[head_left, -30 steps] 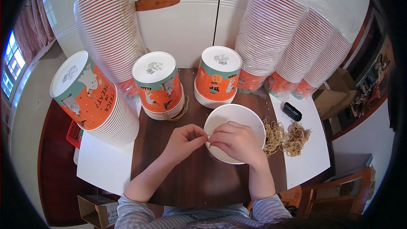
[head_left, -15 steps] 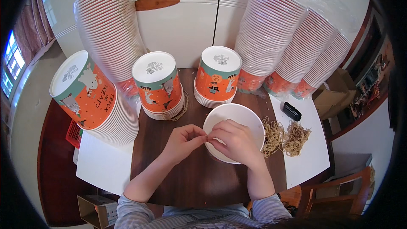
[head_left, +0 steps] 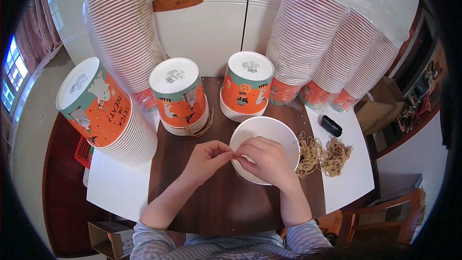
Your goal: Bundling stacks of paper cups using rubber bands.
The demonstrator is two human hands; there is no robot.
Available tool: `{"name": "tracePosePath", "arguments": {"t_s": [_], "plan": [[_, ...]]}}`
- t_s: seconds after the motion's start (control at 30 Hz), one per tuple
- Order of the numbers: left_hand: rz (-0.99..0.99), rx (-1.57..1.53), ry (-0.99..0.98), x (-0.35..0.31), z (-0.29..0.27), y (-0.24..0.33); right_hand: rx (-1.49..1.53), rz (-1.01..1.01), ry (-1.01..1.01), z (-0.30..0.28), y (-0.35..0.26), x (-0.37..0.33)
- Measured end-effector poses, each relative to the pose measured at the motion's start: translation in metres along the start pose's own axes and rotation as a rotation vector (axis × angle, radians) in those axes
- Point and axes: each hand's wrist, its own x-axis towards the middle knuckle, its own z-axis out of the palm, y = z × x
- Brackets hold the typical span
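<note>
An open paper bucket [head_left: 284, 139] with a white inside stands in front of me on the brown tabletop. At its left rim the fingertips of both hands meet. My left hand [head_left: 210, 160] pinches from the left, thumb and forefinger pressed together. Over the bucket's mouth, my right hand [head_left: 263, 158] pinches against the same spot with bent fingers. A small bit of tan cord shows between the fingertips; most of it is hidden by them. Right of the bucket lie two tangled bundles of tan cord, a nearer bundle [head_left: 309, 154] and a farther-right bundle [head_left: 336, 158].
Upside-down orange-and-green bucket stacks stand at the left [head_left: 108, 101], centre-left [head_left: 179, 98] and centre [head_left: 247, 84]; cord loops hang on the centre-left one. Plastic-wrapped tall stacks [head_left: 120, 29] [head_left: 308, 33] rise behind. A black oblong object [head_left: 331, 125] lies at the right.
Almost nothing differs. Both hands keep their pinch at the bucket's rim, with the fingertips and the cord bit shifted very slightly.
</note>
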Motion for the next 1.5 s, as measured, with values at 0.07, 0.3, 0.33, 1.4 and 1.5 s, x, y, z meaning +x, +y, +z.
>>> {"name": "tracePosePath", "arguments": {"t_s": [0.07, 0.3, 0.33, 1.4, 1.5], "plan": [[-0.009, 0.0, 0.001, 0.0, 0.0, 0.001, 0.001, -0.004, 0.009, 0.0, 0.0, 0.0], [-0.022, 0.042, -0.003, -0.002, 0.001, 0.003, 0.023, 0.066, 0.014, 0.0, -0.004, -0.001], [-0.028, 0.071, -0.002, -0.002, 0.002, 0.004, 0.027, 0.06, 0.008, 0.001, -0.003, -0.001], [0.237, 0.456, 0.132, -0.006, 0.013, 0.002, 0.176, 0.228, -0.033, 0.003, -0.004, -0.003], [0.242, 0.465, 0.141, -0.005, 0.012, -0.001, 0.198, 0.242, -0.031, 0.003, -0.005, -0.002]]}}
